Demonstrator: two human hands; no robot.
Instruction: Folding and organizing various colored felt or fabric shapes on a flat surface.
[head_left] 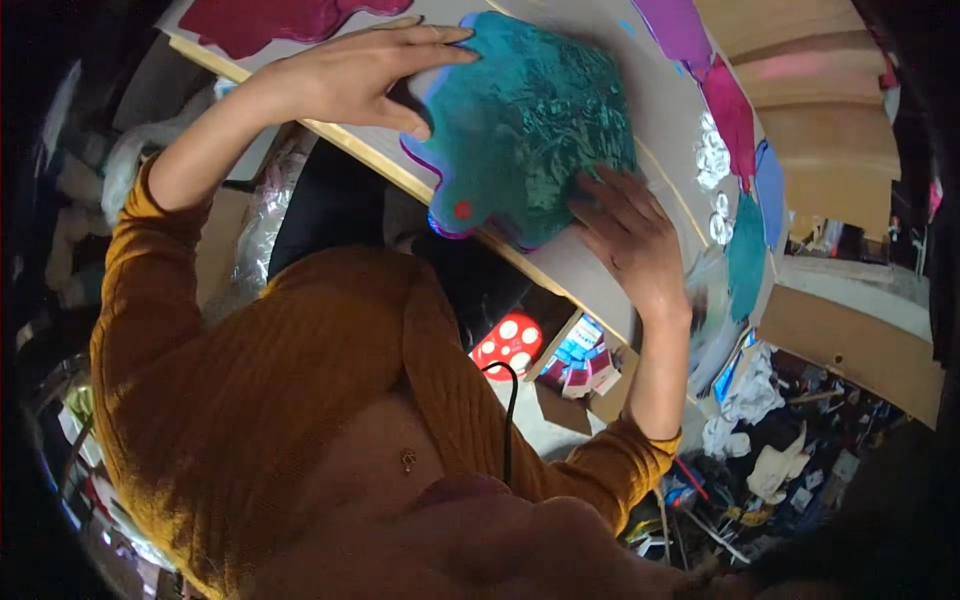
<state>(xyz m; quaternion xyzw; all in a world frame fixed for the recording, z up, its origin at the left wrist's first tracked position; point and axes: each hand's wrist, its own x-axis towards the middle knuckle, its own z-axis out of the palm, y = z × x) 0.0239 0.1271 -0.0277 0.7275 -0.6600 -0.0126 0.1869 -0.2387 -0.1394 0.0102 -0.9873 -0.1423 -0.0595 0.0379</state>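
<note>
A glossy teal wavy-edged slab (pixel 540 120) lies on the pale table (pixel 660 90), overlapping its near edge. Blue and purple show along its rim, and one red dot sits near a rounded lobe. Wrinkled, shiny texture covers much of its face. My left hand (pixel 370 75) spreads its fingers and thumb against the slab's left edge. Over at the slab's lower right, my right hand (pixel 630 230) rests with its fingers extended onto the surface. No separate object shows in either hand; the underside of my right fingers is hidden.
Dark red (pixel 250 25), magenta (pixel 728 115) and teal pieces (pixel 746 260) lie around the table. White rings (pixel 712 155) are near its right side. Below stand an open cardboard box (pixel 600 370) and a red item with white dots (pixel 510 345). Clutter covers the lower right floor (pixel 790 470).
</note>
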